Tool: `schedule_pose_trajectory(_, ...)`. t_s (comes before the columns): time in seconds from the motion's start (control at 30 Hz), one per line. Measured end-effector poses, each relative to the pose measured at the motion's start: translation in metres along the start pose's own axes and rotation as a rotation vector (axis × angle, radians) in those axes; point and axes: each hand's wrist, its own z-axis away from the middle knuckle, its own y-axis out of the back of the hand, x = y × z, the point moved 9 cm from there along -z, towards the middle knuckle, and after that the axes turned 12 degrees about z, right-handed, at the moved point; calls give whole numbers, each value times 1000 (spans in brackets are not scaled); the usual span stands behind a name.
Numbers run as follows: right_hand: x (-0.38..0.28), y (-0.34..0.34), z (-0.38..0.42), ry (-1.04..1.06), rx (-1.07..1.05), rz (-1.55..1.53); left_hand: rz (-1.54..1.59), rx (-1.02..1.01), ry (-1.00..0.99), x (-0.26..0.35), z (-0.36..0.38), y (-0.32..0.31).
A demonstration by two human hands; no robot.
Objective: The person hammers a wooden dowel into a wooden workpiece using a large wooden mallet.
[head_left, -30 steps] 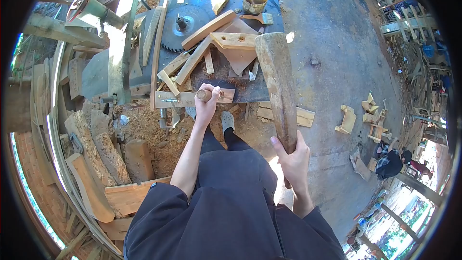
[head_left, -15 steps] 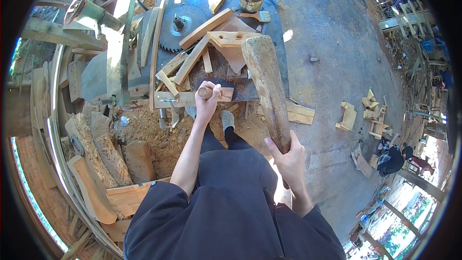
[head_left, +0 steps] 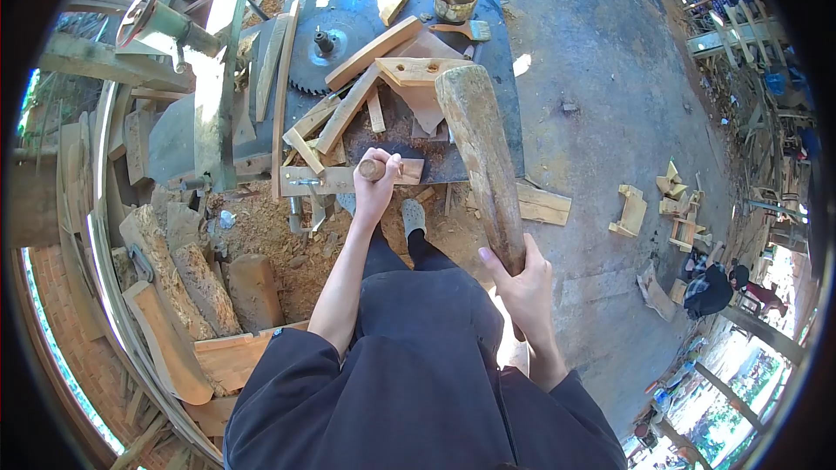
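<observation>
My left hand [head_left: 373, 196] is wrapped round the wooden handle of a chisel [head_left: 372, 169], its round butt facing up at me. The blade is hidden below my fist, over a narrow wooden board [head_left: 338, 179] at the near edge of the metal table. In my right hand [head_left: 526, 285] is the thin end of a wooden mallet [head_left: 481, 144], a heavy club-shaped piece. Its thick head points away from me, raised to the right of the chisel and apart from it.
A circular saw blade [head_left: 326, 48] stands out of the metal table [head_left: 498, 113]. Wood offcuts [head_left: 350, 109], a brush [head_left: 475, 30] and a glue-stained pot [head_left: 456, 0] lie beyond my hands. Cut wooden pieces [head_left: 629, 211] rest on the floor at right; another person [head_left: 710, 289] is farther off.
</observation>
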Motion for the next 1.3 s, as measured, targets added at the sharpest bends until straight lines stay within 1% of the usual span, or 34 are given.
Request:
schedule_pose_trajectory(0.23,0,-1,-1,3,-16,59,-6,-17,6,-7,0,-1)
schedule_pose_trajectory(0.3,2,-2,0,-71,-86,79,-14,-12,2,-7,1,0)
schedule_pose_trajectory(0.33,3,-3,0,-71,-87,79,-14,-11,2,-6,1,0)
schedule_pose_trajectory(0.4,-1,-2,0,5,-27,36,-27,-9,-36,-3,2,0)
schedule_pose_trajectory(0.53,-2,-2,0,6,-33,31,-11,0,-21,-2,3,1)
schedule_pose_trajectory(0.6,1,-3,0,-86,-104,66,-8,9,7,-4,3,0)
schedule_pose_trajectory(1.03,2,-5,0,-91,-123,67,-20,-1,0,1,1,-3)
schedule_pose_trajectory(1.1,1,-5,-1,-54,-99,45,-8,6,-2,2,1,-4)
schedule_pose_trajectory(1.23,1,-5,-3,-80,-119,57,-5,8,10,-3,2,-4)
schedule_pose_trajectory(1.3,0,-7,-4,-96,-146,70,-90,-6,-39,-3,4,-5)
